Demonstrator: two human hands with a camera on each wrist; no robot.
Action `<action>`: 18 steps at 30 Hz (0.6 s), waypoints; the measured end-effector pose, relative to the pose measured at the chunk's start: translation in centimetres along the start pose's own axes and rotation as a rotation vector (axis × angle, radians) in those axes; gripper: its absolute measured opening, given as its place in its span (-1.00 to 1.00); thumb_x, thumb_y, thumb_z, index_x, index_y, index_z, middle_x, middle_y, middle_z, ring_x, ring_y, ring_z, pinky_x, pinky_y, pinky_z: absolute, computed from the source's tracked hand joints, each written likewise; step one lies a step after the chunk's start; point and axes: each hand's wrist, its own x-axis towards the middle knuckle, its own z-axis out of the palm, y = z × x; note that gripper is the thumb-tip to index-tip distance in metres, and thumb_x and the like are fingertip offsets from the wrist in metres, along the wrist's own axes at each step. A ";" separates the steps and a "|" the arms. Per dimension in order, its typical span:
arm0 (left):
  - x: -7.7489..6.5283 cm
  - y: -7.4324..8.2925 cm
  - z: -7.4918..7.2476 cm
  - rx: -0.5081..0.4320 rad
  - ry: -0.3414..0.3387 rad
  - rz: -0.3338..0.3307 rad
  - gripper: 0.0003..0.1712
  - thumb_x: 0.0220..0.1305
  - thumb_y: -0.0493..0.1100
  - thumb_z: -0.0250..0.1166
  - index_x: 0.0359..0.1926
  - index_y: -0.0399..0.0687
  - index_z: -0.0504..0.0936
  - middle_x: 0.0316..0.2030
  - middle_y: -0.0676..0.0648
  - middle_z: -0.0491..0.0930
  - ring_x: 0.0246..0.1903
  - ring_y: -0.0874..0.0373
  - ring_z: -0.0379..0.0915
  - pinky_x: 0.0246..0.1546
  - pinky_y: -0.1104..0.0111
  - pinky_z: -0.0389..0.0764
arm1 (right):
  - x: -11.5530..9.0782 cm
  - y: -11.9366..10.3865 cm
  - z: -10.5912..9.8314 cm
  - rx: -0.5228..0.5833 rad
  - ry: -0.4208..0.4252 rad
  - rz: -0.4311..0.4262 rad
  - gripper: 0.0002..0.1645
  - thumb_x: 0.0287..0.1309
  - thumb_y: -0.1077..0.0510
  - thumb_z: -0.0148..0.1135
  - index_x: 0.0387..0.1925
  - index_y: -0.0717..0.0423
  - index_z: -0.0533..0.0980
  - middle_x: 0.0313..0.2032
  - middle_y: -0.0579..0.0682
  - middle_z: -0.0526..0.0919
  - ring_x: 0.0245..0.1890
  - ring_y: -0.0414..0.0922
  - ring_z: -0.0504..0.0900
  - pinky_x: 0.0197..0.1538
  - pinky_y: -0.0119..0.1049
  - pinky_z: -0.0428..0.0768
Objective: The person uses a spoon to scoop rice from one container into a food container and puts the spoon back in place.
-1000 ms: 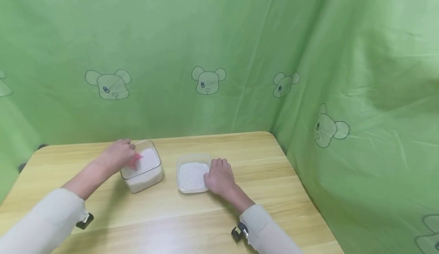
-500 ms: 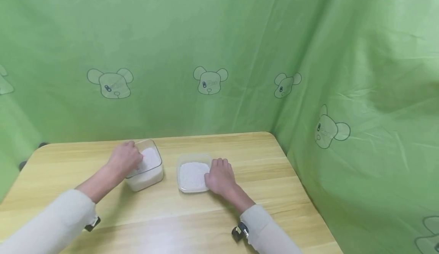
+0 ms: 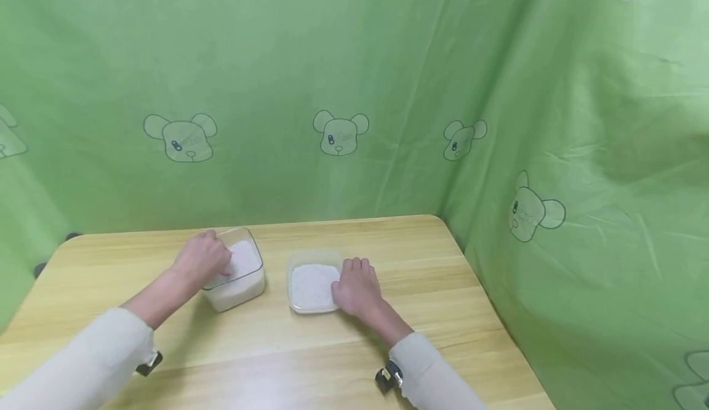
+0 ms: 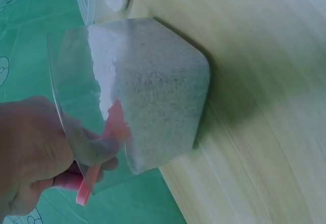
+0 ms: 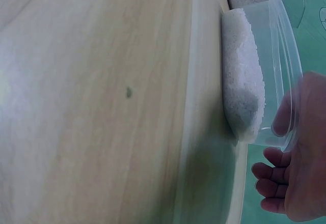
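Note:
My left hand (image 3: 202, 259) reaches into a taller clear square container (image 3: 237, 234) of white rice (image 3: 242, 257). In the left wrist view, its fingers pinch a small pink scoop (image 4: 116, 122), whose end dips into the grains inside the wall. From the head, that scoop is hidden behind the hand. To the right, my right hand (image 3: 357, 287) grips the right side of a shallower clear plastic tub (image 3: 312, 255), also holding white rice (image 3: 312, 285). The right wrist view shows the thumb (image 5: 283, 116) inside the tub's rim and the curled fingers outside.
Both containers stand on a light wood table (image 3: 310, 354), toward its far edge, with a gap between them. A green curtain (image 3: 266, 59) with bear faces hangs behind and along the right side. Black bands sit at both sleeves.
My left hand has moved slightly right and deeper into the taller container, taking the pink scoop out of the head view. The right hand stays on the tub.

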 end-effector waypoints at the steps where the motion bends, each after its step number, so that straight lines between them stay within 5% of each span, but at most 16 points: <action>1: 0.0 0.0 0.0 -0.005 -0.002 0.002 -0.52 -0.04 0.25 0.55 -0.65 0.00 0.64 -0.63 -0.03 0.65 -0.53 0.10 0.43 -0.47 0.33 0.62 | 0.0 0.0 0.0 0.001 0.002 -0.001 -0.69 0.25 0.03 -0.07 -0.19 0.22 0.36 -0.26 0.07 0.33 -0.20 0.03 0.24 -0.07 -0.17 0.30; 18: 0.7 -0.5 0.1 -0.101 -0.004 -0.003 -0.46 -0.06 0.15 0.61 -0.70 -0.05 0.49 -0.70 -0.02 0.51 -0.64 0.14 0.30 -0.64 0.29 0.58 | 0.0 0.1 0.2 -0.008 0.008 -0.002 -0.68 0.25 0.03 -0.06 -0.18 0.23 0.37 -0.26 0.07 0.34 -0.20 0.03 0.24 -0.06 -0.16 0.32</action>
